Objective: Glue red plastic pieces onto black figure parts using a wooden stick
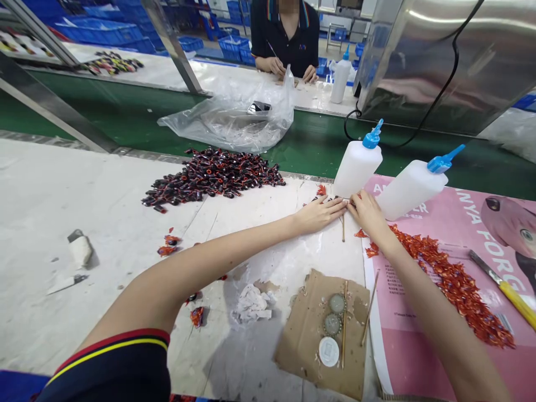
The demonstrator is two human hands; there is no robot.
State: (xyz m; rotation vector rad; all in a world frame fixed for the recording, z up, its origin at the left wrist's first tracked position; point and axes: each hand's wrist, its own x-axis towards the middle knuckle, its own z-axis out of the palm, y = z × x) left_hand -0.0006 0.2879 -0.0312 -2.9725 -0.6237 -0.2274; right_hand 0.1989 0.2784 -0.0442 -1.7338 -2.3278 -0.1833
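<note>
My left hand lies nearly flat on the table, fingers stretched to the right, beside a few small dark parts and a small red piece. Its fingertips come close to my right hand, whose fingers are bent and pressed together; what they pinch, if anything, is hidden. Just behind the hands stands a white squeeze bottle with a blue nozzle. A second squeeze bottle leans to the right of it. One thin wooden stick lies just below my fingertips.
A heap of small black-and-red parts lies back left. Orange-red pieces cover part of a pink printed sheet, near a yellow-handled cutter. Cardboard carries caps and a stick. Crumpled tissue lies nearby. A co-worker sits opposite.
</note>
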